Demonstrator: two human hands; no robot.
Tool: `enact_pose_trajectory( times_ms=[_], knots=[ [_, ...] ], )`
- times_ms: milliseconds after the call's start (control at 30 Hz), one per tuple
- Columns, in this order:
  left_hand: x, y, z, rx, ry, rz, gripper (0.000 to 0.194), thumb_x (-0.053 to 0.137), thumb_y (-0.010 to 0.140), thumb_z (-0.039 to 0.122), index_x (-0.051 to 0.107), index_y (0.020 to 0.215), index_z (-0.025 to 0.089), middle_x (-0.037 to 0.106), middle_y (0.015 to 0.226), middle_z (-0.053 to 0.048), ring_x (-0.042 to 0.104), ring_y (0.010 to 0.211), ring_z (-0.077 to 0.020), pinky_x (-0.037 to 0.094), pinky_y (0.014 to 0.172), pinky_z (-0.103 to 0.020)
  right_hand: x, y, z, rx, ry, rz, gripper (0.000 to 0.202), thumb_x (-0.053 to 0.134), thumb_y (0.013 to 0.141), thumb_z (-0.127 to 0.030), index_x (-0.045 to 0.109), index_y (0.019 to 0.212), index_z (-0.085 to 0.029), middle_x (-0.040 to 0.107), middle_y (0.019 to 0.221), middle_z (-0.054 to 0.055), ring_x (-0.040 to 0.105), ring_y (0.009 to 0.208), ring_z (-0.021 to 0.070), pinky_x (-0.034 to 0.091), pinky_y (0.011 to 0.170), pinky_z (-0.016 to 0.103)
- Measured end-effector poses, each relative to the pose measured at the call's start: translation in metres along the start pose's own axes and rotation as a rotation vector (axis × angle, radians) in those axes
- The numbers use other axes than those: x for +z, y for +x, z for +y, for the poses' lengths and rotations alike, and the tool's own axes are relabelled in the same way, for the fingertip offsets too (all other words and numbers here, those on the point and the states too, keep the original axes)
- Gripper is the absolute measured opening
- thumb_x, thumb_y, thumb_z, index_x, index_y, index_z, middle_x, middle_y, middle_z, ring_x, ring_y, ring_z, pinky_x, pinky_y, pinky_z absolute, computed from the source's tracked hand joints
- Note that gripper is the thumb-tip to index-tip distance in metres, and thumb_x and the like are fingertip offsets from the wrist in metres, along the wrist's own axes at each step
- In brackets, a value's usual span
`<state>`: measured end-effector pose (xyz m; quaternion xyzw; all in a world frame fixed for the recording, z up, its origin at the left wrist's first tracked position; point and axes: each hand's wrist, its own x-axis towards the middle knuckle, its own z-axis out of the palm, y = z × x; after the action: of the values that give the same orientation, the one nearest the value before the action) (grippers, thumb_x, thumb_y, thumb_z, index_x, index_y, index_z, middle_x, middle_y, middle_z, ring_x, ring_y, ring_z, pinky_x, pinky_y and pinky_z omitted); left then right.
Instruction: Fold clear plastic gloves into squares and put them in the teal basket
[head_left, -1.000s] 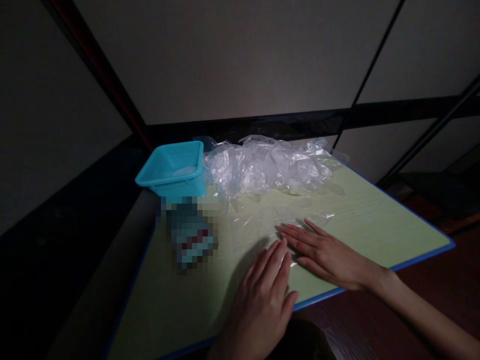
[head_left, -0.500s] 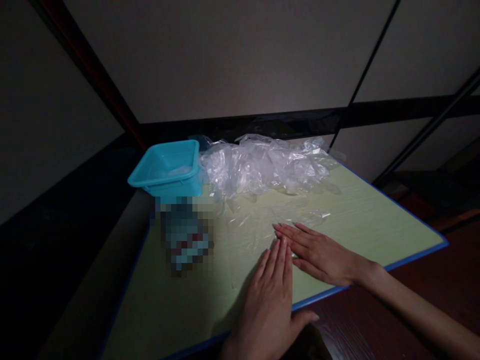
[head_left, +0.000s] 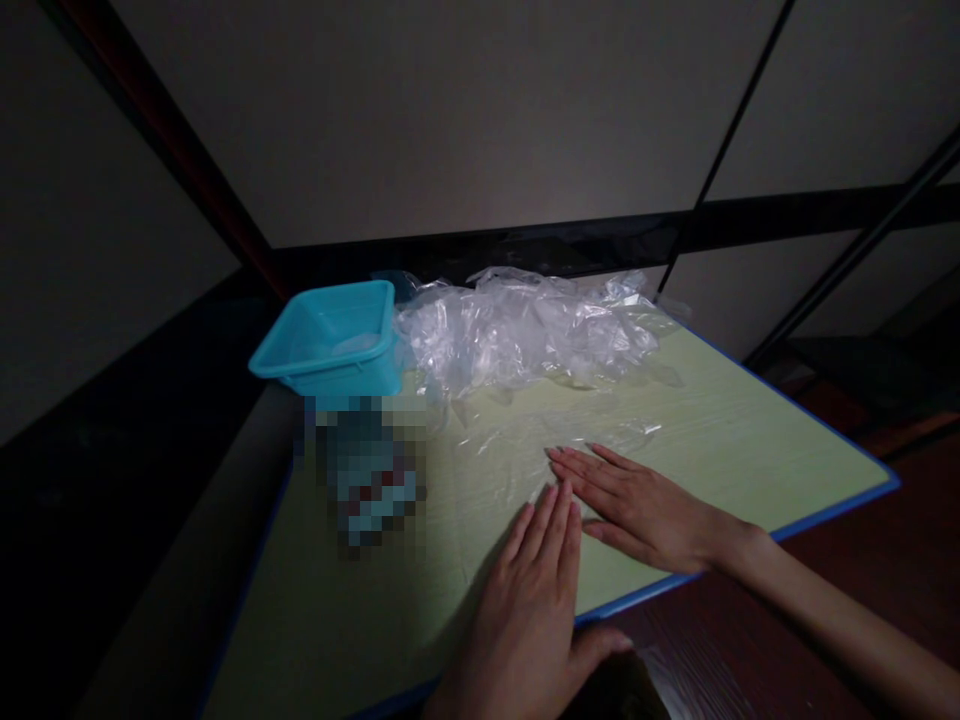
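My left hand (head_left: 536, 595) lies with straight fingers over the near edge of the pale green table, fingertips by a thin clear plastic sheet (head_left: 510, 445). Flat on the same sheet's near right part, my right hand (head_left: 637, 505) has its fingers stretched out towards the left. The fingertips of both hands are close together, and neither hand grips anything. Beyond them, a heap of crumpled clear plastic bags (head_left: 525, 325) lies along the table's back edge.
A turquoise basket (head_left: 341, 375) with something whitish inside stands at the back left. In front of it lies a pixelated item (head_left: 367, 470). The green table (head_left: 337, 620) has a blue edge, and cabinet panels (head_left: 480, 120) rise behind it.
My left hand has shifted slightly left, opening a small gap from my right hand's fingers. My right hand stays nearly in place.
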<state>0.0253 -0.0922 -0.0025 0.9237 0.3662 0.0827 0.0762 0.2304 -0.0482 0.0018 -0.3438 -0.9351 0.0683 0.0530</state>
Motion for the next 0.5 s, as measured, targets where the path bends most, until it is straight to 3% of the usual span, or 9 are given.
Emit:
enact_pose_trajectory(
  times_ms=[300,500],
  knots=[
    [-0.013,-0.019,-0.023,0.074,-0.083,-0.095,0.081,0.060,0.080,0.047,0.017,0.142,0.017,0.018,0.149,-0.007,0.017,0.136,-0.0262,0.025,0.109,-0.045,-0.001,0.000,0.001,-0.014,0.039,0.019,0.061,0.035,0.094,-0.037,0.012,0.144,-0.010,0.019,0.148,0.013,0.015,0.136,0.0212,0.013,0.111,0.043],
    [-0.021,-0.033,-0.041,0.100,-0.172,-0.098,0.072,0.062,0.081,0.032,0.023,0.140,0.026,0.026,0.147,-0.004,0.023,0.134,-0.0251,0.028,0.107,-0.047,0.000,-0.001,0.001,-0.012,0.058,0.033,0.061,0.036,0.094,-0.037,0.011,0.144,-0.012,0.019,0.148,0.012,0.015,0.136,0.0212,0.012,0.111,0.044]
  ],
)
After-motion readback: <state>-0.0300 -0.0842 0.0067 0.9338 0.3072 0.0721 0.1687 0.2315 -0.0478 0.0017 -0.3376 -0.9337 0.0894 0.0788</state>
